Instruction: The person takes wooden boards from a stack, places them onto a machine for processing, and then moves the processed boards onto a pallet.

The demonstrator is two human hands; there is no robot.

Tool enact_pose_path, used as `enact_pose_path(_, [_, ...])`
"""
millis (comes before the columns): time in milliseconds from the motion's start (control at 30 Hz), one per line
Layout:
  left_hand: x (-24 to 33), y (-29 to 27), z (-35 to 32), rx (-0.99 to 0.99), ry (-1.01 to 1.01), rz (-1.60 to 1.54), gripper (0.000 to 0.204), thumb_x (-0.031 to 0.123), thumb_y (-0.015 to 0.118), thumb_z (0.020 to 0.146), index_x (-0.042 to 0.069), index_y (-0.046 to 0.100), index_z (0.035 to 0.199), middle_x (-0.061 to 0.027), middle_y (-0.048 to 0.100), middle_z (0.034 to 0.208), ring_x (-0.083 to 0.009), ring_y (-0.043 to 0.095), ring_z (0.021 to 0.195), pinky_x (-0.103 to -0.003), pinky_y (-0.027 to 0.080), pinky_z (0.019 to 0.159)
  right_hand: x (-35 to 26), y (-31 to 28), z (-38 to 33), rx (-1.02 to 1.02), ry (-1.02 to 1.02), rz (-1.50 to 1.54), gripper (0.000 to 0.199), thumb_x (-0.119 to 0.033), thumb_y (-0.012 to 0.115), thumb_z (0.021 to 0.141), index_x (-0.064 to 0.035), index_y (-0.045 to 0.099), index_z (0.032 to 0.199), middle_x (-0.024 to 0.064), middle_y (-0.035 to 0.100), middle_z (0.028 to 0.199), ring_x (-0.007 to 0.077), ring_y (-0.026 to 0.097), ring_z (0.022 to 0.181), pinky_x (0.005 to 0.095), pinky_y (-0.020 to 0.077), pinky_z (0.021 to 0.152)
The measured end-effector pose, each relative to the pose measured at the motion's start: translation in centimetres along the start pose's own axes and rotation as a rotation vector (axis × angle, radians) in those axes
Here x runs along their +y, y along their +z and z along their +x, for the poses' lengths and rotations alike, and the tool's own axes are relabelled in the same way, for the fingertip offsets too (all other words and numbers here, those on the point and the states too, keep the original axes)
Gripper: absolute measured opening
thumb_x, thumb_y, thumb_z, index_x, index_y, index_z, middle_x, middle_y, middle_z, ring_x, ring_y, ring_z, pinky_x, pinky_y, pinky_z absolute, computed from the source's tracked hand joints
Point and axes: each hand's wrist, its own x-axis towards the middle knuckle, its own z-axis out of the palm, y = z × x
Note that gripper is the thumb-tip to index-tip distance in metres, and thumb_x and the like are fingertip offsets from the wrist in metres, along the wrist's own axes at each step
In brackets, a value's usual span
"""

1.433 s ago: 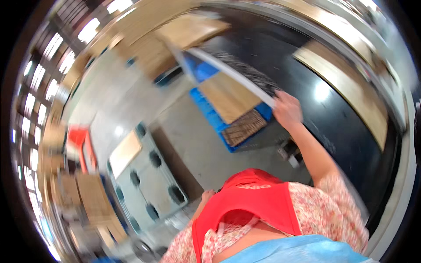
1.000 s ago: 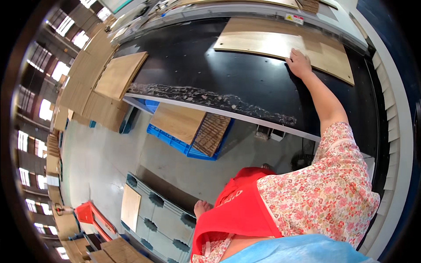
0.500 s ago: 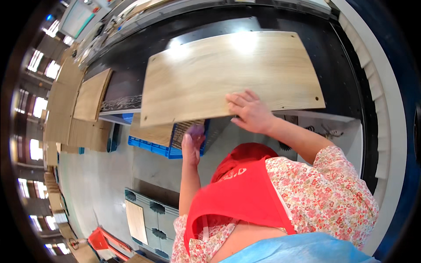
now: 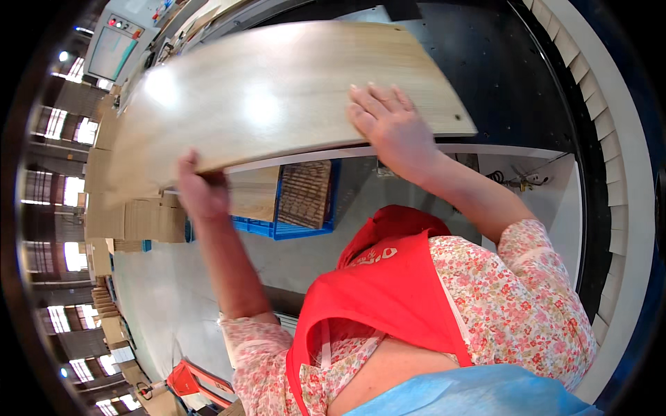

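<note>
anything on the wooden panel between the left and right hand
No: in the head view, the stretch of wooden panel between the left hand and the right hand is bare.

Rectangular wooden panel (image 4: 305, 97): pale beige, faint wood-grain streaks, whitish glare patches; corner holes dark.
Flat-topped black desk (image 4: 485, 69): pale specks.
Rectangular blue plastic crate (image 4: 295, 233): plain blue.
Flat brown slab (image 4: 305, 194) in crate: dark mottled streaks.
Red cloth apron (image 4: 388, 277): white lettering.
Short-sleeved fabric shirt (image 4: 513, 298): red-and-pink floral print, cream ground.
Smooth floor (image 4: 180, 291): grey.
Light-blue fabric sheet (image 4: 472, 392): unpatterned.
</note>
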Motion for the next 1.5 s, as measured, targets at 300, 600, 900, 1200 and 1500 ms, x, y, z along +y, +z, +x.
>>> enact_pose_path(300, [20.2, 11.7, 0.0, -0.581, 1.164, 1.360, 0.028, 0.015, 0.054, 0.087, -0.005, 0.058, 0.106, -0.0114, 0.062, 0.103, -0.0177, 0.062, 0.090, -0.029, 0.050, 0.077, -9.6, 3.3, 8.4, 0.227, 0.197, 0.861, 0.057, 0.006, 0.056, 0.072, 0.0043, 0.038, 0.127, 0.0232, 0.025, 0.142, 0.0415, 0.027, 0.131, 0.0443, 0.0254, 0.108])
enact_pose_path(600, [15.4, 19.1, -6.4, -0.093, 0.649, 0.978, 0.026, 0.023, 0.052, 0.089, 0.000, 0.060, 0.097, -0.0089, 0.065, 0.083, -0.0172, 0.063, 0.065, -0.027, 0.052, 0.061, -11.2, 6.1, 9.4, 0.305, 0.208, 0.914, 0.061, 0.005, 0.052, 0.073, 0.0107, 0.027, 0.129, 0.0276, 0.016, 0.142, 0.0479, 0.024, 0.127, 0.0479, 0.0252, 0.106])
enact_pose_path(900, [17.6, 12.2, -1.4, -0.120, 0.552, 0.677, 0.022, 0.022, 0.050, 0.090, 0.002, 0.060, 0.094, -0.0058, 0.064, 0.082, -0.0169, 0.064, 0.070, -0.031, 0.053, 0.064, -8.2, 7.8, 6.3, 0.229, -0.085, 1.119, 0.051, -0.020, 0.062, 0.080, 0.0054, 0.045, 0.120, 0.0264, 0.030, 0.140, 0.0407, 0.029, 0.130, 0.0439, 0.0259, 0.105])
enact_pose_path(1200, [13.8, -7.6, -6.0, 0.349, 0.572, 0.219, 0.015, 0.018, 0.054, 0.088, 0.006, 0.063, 0.088, -0.0039, 0.063, 0.078, -0.0149, 0.063, 0.070, -0.027, 0.052, 0.063, -7.7, 9.4, -3.1, -0.214, 0.226, 1.033, 0.033, -0.009, 0.043, 0.091, 0.0076, 0.046, 0.119, 0.0216, 0.032, 0.141, 0.0348, 0.029, 0.131, 0.0405, 0.0237, 0.107])
enact_pose_path(1500, [11.0, -25.8, -18.0, 0.499, 0.449, -0.164, 0.037, 0.014, 0.053, 0.084, -0.003, 0.049, 0.117, -0.0115, 0.060, 0.111, -0.0225, 0.060, 0.099, -0.036, 0.050, 0.085, -11.0, 10.1, -0.8, -0.857, 0.954, 1.753, 0.045, -0.023, 0.047, 0.093, 0.0013, 0.042, 0.130, 0.0150, 0.044, 0.134, 0.0274, 0.045, 0.120, 0.0396, 0.0379, 0.098])
